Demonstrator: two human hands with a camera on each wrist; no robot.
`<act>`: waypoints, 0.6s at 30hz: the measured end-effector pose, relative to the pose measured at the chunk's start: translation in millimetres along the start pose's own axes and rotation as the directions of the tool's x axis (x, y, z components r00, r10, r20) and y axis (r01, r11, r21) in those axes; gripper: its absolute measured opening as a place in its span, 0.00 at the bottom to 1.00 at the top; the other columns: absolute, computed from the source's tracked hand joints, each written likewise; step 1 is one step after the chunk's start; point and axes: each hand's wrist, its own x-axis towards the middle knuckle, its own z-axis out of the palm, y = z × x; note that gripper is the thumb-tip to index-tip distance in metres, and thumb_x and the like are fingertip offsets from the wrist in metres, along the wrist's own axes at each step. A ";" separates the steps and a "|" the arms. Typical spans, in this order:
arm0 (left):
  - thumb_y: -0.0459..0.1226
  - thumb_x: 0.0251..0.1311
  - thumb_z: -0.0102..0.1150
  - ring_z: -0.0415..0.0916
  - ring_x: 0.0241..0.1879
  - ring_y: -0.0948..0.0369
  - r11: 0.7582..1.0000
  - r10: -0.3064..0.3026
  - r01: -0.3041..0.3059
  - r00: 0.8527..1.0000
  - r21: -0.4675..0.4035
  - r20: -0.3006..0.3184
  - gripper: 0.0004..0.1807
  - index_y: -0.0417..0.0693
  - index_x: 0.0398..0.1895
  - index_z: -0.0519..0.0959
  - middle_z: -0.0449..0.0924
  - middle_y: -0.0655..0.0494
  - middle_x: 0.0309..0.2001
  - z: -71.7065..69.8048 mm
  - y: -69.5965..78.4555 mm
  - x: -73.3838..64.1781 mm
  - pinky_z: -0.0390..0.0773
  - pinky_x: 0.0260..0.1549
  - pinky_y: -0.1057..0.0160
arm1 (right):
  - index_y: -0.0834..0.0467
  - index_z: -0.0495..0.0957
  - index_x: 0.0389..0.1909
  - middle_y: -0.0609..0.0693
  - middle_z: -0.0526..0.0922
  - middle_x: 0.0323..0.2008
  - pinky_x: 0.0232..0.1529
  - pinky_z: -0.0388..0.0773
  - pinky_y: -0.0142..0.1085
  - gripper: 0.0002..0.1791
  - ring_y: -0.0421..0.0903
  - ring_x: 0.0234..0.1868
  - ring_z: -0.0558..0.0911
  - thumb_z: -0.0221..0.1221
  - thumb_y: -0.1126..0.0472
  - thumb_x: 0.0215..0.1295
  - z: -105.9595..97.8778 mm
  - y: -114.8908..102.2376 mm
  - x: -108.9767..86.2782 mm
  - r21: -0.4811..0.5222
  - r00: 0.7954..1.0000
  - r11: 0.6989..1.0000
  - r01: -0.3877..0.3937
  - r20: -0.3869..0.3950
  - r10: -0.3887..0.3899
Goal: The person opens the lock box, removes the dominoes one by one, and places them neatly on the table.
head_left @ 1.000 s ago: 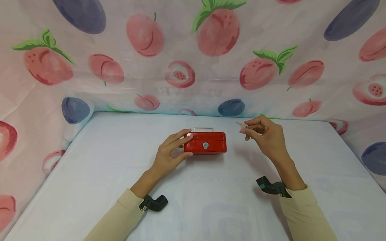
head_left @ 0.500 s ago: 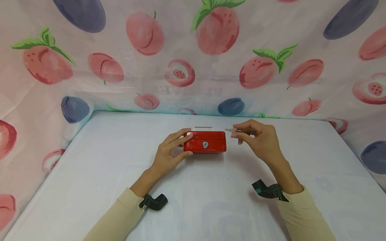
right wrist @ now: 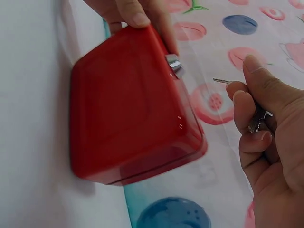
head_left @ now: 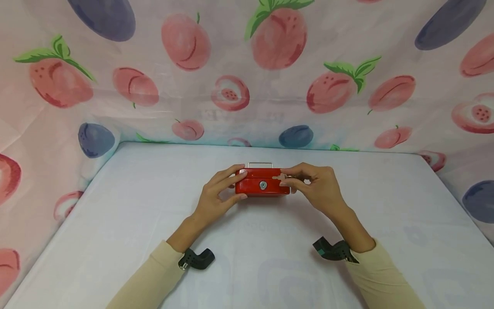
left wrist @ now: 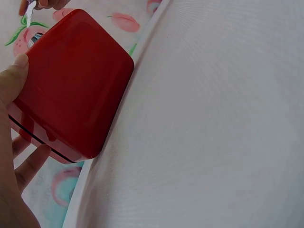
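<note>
The left hand (head_left: 212,198) holds the red box (head_left: 252,189) at its left end, with the thumb at the lower edge and the other fingers at the upper one. So this grip is filled by the box, and most of the box lies outside it, to the right of the fingers. In the left wrist view the thumb presses on the broad red face, just beside the lock (head_left: 263,185).

The right hand (head_left: 320,189) makes a narrow pinch: it has the key (head_left: 278,177) between the thumb and the forefinger. The blade of the key comes out beyond the grip and points to the left, to the side of the lock. In the right wrist view there is a gap between its tip and the lock, so they are apart. In the same view, a metal piece (right wrist: 258,121) shows among the curled fingers; I cannot tell what it is.

The box is on the white table (head_left: 247,266), and its wire handle (head_left: 260,162) shows at the far edge.
</note>
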 end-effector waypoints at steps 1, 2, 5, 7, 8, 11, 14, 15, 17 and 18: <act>0.23 0.40 0.73 0.70 0.51 0.45 1.000 -0.002 0.002 1.000 0.000 0.000 0.30 0.31 0.53 0.77 0.71 0.35 0.58 1.1 -4.8 -1.9 0.80 0.35 0.50 | 0.59 0.86 0.41 0.44 0.86 0.30 0.23 0.75 0.27 0.16 0.38 0.20 0.78 0.71 0.69 0.47 1.7 0.2 -0.1 0.002 1.000 1.000 0.005 0.004 -0.005; 0.24 0.40 0.73 0.70 0.51 0.45 1.000 -0.004 0.004 1.000 0.000 0.000 0.30 0.32 0.53 0.77 0.71 0.35 0.58 2.2 -9.3 -3.6 0.81 0.35 0.50 | 0.59 0.85 0.40 0.44 0.87 0.30 0.23 0.75 0.27 0.16 0.38 0.20 0.78 0.71 0.69 0.47 3.3 0.3 -0.2 0.003 1.000 1.000 0.008 0.006 -0.008; 0.26 0.41 0.74 0.70 0.53 0.48 1.000 -0.014 0.014 1.000 0.003 0.005 0.32 0.35 0.55 0.77 0.71 0.39 0.60 4.4 -20.0 -8.2 0.81 0.36 0.53 | 0.59 0.86 0.40 0.44 0.87 0.31 0.22 0.74 0.27 0.16 0.37 0.20 0.78 0.71 0.68 0.46 7.7 0.4 -0.4 -0.002 1.000 1.000 0.017 0.000 -0.017; 0.27 0.42 0.74 0.69 0.54 0.50 1.000 -0.021 0.021 1.000 0.003 0.012 0.32 0.39 0.57 0.77 0.71 0.43 0.61 4.7 -22.8 -9.6 0.81 0.38 0.56 | 0.59 0.86 0.40 0.44 0.86 0.30 0.21 0.73 0.27 0.16 0.36 0.20 0.77 0.71 0.68 0.46 10.1 0.6 -0.8 -0.005 1.000 1.000 0.021 -0.006 -0.021; 0.28 0.43 0.74 0.69 0.54 0.51 1.000 -0.022 0.022 1.000 0.003 0.015 0.32 0.40 0.57 0.77 0.71 0.44 0.62 4.6 -23.1 -9.8 0.81 0.38 0.57 | 0.59 0.86 0.39 0.44 0.86 0.30 0.20 0.73 0.27 0.16 0.36 0.20 0.77 0.71 0.68 0.45 11.5 0.6 -1.0 -0.005 1.000 1.000 0.022 -0.007 -0.022; 0.28 0.44 0.73 0.69 0.54 0.51 1.000 -0.022 0.022 1.000 0.002 0.019 0.32 0.42 0.58 0.77 0.71 0.46 0.62 2.9 -18.0 -7.8 0.80 0.39 0.60 | 0.58 0.86 0.38 0.44 0.86 0.31 0.20 0.73 0.28 0.16 0.36 0.21 0.77 0.72 0.68 0.45 14.9 0.8 -1.3 0.000 1.000 1.000 0.028 -0.005 -0.028; 0.24 0.42 0.72 0.70 0.52 0.47 1.000 -0.012 0.012 1.000 0.000 0.010 0.31 0.35 0.55 0.77 0.72 0.39 0.59 0.3 -3.3 -1.6 0.81 0.37 0.55 | 0.58 0.86 0.38 0.44 0.86 0.31 0.20 0.72 0.27 0.16 0.36 0.21 0.77 0.72 0.67 0.45 17.5 1.0 -1.4 0.000 0.999 0.999 0.037 0.001 -0.037; 0.24 0.41 0.72 0.70 0.51 0.46 1.000 -0.009 0.009 1.000 0.000 0.006 0.30 0.33 0.54 0.77 0.72 0.37 0.58 0.1 -1.2 -0.4 0.81 0.36 0.54 | 0.58 0.86 0.38 0.44 0.86 0.31 0.20 0.72 0.27 0.16 0.36 0.21 0.77 0.72 0.67 0.44 18.1 0.9 -1.4 -0.001 0.999 0.999 0.040 0.001 -0.040; 0.22 0.39 0.72 0.70 0.50 0.44 1.000 0.002 -0.002 1.000 -0.001 -0.002 0.30 0.29 0.52 0.77 0.72 0.33 0.56 0.3 0.7 0.9 0.80 0.35 0.51 | 0.58 0.86 0.38 0.44 0.86 0.31 0.20 0.71 0.26 0.17 0.36 0.20 0.76 0.73 0.68 0.44 19.0 0.3 -1.6 -0.002 0.999 0.999 0.042 0.003 -0.042; 0.23 0.40 0.73 0.70 0.50 0.44 1.000 0.001 -0.001 1.000 -0.001 -0.002 0.29 0.29 0.51 0.77 0.72 0.33 0.57 1.5 -3.9 -1.0 0.80 0.35 0.50 | 0.58 0.86 0.38 0.44 0.86 0.30 0.20 0.71 0.26 0.17 0.36 0.20 0.76 0.73 0.68 0.43 19.5 -0.2 -1.7 -0.001 0.999 0.999 0.041 0.006 -0.041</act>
